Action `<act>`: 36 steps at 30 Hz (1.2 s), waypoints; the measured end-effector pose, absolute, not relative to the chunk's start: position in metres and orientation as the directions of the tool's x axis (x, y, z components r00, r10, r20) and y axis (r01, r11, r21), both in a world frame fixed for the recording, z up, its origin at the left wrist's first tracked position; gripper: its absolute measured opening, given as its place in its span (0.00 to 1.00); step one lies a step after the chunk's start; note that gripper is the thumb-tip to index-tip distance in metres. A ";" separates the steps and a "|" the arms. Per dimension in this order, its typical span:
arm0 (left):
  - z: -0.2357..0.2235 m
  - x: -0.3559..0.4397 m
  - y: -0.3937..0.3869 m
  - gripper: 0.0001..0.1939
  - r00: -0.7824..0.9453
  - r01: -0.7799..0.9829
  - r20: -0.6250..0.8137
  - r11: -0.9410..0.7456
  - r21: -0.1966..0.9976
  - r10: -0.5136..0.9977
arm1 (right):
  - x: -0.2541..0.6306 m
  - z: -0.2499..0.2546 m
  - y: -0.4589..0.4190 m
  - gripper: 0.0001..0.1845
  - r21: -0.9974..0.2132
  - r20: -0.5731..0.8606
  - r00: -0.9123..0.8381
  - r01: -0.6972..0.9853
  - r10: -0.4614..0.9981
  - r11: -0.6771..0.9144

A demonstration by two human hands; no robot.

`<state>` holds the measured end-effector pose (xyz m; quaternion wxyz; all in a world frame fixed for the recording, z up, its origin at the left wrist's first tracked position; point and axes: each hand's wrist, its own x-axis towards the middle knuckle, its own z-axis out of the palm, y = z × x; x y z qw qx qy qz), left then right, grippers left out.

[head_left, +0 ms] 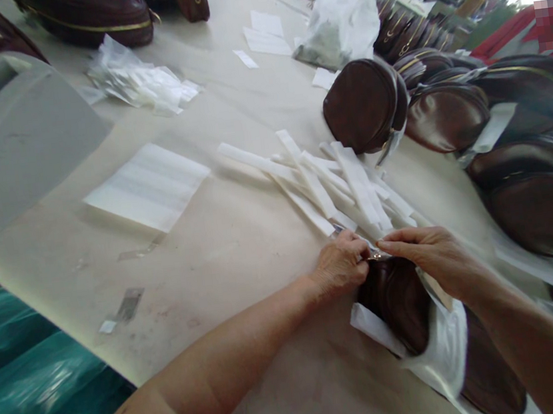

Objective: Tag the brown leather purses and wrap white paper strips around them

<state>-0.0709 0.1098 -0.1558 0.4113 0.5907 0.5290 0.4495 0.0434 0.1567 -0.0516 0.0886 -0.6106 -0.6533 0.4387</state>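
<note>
A dark brown leather bag (404,305) lies on the table close to me, partly wrapped in white foam sheet (443,354). At its top end sits a small shiny metal fitting (375,256). My left hand (341,263) is closed with bent fingers on this fitting. From the other side, my right hand (428,255) pinches with thumb and forefinger right beside it; what is between those fingertips is too small to make out. Just beyond both hands lies a loose pile of white foam strips (324,187).
A round brown bag (362,106) stands behind the strips, with several more brown bags (534,215) along the right. White sheets (150,185), a heap of clear plastic wrappers (139,76) and a grey tape dispenser (30,130) lie leftward. Green plastic (34,371) is below the table's left edge.
</note>
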 end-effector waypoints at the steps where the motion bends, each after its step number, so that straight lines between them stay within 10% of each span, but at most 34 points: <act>1: -0.156 -0.071 0.110 0.05 0.044 0.251 0.093 -0.101 0.963 0.995 | 0.043 -0.052 0.157 0.16 -0.680 -0.416 -0.243 0.723 0.876 -0.122; 36: -0.149 -0.081 0.102 0.07 0.176 0.374 0.173 -0.228 0.899 0.969 | 0.052 -0.063 0.171 0.13 -0.377 -0.320 -0.501 0.846 0.804 0.377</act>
